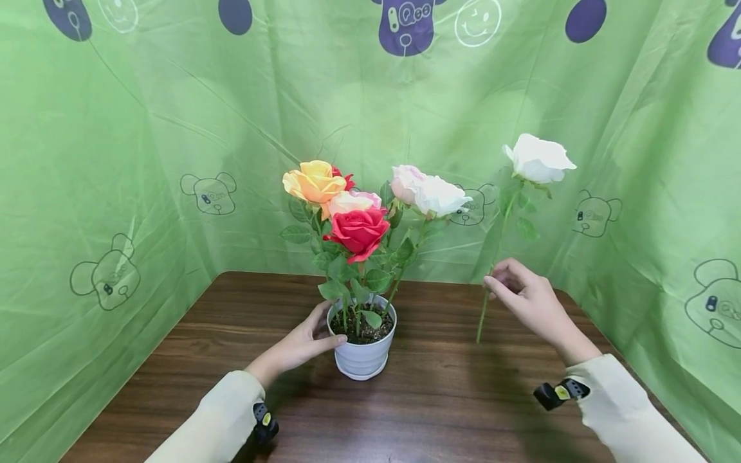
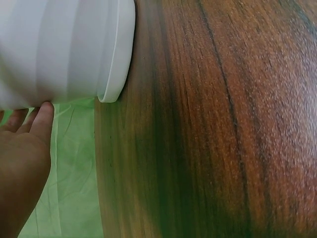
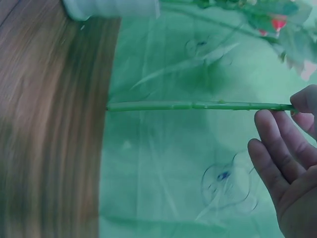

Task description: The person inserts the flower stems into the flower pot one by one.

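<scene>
A white ribbed flowerpot [image 1: 361,359] on a saucer stands mid-table, filled with dark soil. My left hand [image 1: 305,337] holds its left side, thumb across the front near the rim and fingers round the side; in the left wrist view fingertips touch the pot wall [image 2: 54,54]. Growing from the soil are a red rose [image 1: 359,233], an orange rose [image 1: 314,182], pink roses and a white rose [image 1: 440,195]. Right of the pot, my right hand [image 1: 523,292] pinches a single white rose [image 1: 541,159] by its green stem [image 3: 198,105], upright and slightly tilted, its lower end hanging free.
The dark wooden table [image 1: 440,411] carries the pot. Green fabric [image 1: 463,96] with printed bear figures hangs behind and on both sides. A small black device [image 1: 560,392] is strapped on the right wrist, another [image 1: 265,422] on the left.
</scene>
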A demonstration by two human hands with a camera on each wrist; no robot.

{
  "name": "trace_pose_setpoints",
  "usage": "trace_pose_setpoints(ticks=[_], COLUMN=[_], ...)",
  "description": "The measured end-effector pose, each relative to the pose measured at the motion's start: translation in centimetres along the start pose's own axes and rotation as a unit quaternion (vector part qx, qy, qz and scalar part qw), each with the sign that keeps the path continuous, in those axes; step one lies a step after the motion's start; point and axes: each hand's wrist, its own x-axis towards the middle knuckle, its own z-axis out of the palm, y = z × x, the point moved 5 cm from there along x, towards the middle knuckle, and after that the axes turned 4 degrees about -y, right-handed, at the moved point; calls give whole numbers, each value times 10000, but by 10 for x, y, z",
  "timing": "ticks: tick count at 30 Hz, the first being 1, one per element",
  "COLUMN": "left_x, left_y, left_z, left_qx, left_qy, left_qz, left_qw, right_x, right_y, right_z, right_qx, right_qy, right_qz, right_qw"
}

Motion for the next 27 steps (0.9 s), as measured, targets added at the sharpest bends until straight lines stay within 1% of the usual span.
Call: trace_pose_setpoints(ticks=[7,12,13,18,19,20,27], left_x=[-1,-1,-1,-1,-1,-1,-1], left_y=[1,2,2,3,3,3,2], left_z=[0,0,0,0,0,0,-1], left_qx=[5,12,15,5,13,11,35], left_qy=[-7,-8,-11,-3,-4,-6,-4], left_qz=[-19,1,12,14,9,-1,-12], left_qw=[10000,10000,10000,10000,10000,10000,10000], right_x=[8,14,14,16,16,16,18], right_y=[-33,-54,-62,-73,-74,-71,-84], right_z=[7,11,11,17,19,22,39], right_qx=[433,487,478,526,569,618,910], right_qy=[9,59,62,38,18,8,-153], right_qz=[-271,-636,-712,-934,-955,-972,-1307], right_qw=[9987,9968,9963,9942,9938,9933,9871])
